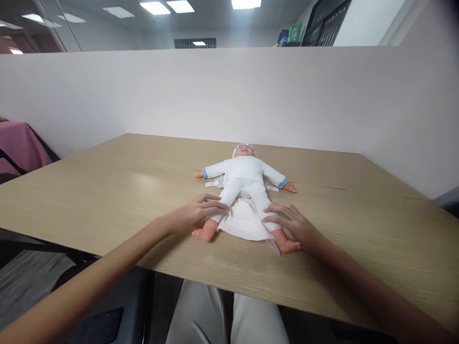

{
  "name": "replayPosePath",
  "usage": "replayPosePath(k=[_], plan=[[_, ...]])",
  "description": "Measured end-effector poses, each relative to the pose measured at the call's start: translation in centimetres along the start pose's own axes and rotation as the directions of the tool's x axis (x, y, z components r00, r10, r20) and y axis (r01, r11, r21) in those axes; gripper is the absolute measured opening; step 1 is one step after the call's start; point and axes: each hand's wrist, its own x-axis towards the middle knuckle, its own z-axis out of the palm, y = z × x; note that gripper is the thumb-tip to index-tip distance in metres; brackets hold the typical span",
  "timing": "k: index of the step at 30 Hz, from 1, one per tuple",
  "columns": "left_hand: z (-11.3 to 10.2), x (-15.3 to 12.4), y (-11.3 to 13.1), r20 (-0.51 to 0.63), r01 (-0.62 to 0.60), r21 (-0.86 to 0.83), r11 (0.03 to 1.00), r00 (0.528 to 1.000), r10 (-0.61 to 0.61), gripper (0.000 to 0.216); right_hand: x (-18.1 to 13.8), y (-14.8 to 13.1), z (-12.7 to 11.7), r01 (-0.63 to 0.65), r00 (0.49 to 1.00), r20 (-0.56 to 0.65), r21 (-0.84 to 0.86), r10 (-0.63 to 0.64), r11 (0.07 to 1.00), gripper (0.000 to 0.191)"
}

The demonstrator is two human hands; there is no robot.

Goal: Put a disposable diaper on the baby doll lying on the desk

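Note:
A baby doll (pixel 245 168) in a white suit with blue cuffs and a patterned cap lies on its back, head away from me, arms spread and legs apart. Beneath its hips a white diaper (pixel 245 222) is spread flat, its front part between the legs toward me. The diaper's side tabs stick out at both sides of the waist. My left hand (pixel 201 211) rests on the doll's lower leg at the left, fingers stretched out. On the other lower leg lies my right hand (pixel 292 222), fingers extended over the trouser leg. Both bare doll feet show.
The wooden table (pixel 107 191) meets a white partition wall (pixel 215 95) at the back. A pink cloth-covered chair (pixel 21 145) stands at the far left. A dark chair (pixel 111 306) is below the table's front edge, left of my legs.

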Motion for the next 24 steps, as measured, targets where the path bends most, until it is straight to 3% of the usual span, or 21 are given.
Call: replayPosePath(k=[4,8,11,13,15,20,24], plan=[[-0.6,0.7,0.4,0.026,0.022,-0.075,0.997,0.999,-0.020,0.072,-0.3,0.6,-0.8,-0.056,0.996,0.069,0.112,0.048,0.992,0.049],[-1.1,1.4,1.8,0.054,0.145,-0.094,0.985,0.989,-0.140,0.053,0.3,0.0,-2.3,-0.176,0.979,0.142,0.213,0.148,0.961,0.045],[-0.9,2.0,3.6,0.028,0.256,-0.061,0.965,0.967,-0.254,0.035,1.4,-2.5,-3.2,-0.279,0.948,0.200,0.162,0.246,0.947,0.036],[-0.2,2.2,4.7,-0.006,0.295,-0.033,0.955,0.956,-0.295,0.041,2.0,-4.4,-3.1,-0.299,0.935,0.215,0.047,0.283,0.953,0.045],[0.7,2.3,5.2,-0.042,0.313,0.004,0.950,0.949,-0.312,0.057,2.2,-6.0,-2.3,-0.287,0.937,0.187,-0.073,0.295,0.955,0.058],[2.4,2.5,4.4,-0.170,0.349,-0.009,0.937,0.923,-0.345,0.016,2.1,-6.5,-0.3,-0.267,0.957,0.064,-0.181,0.282,0.947,0.035],[1.2,3.9,2.8,-0.254,0.460,-0.203,0.864,0.828,-0.500,0.017,3.5,-4.5,-0.6,-0.331,0.942,0.013,-0.108,0.335,0.937,0.027]])
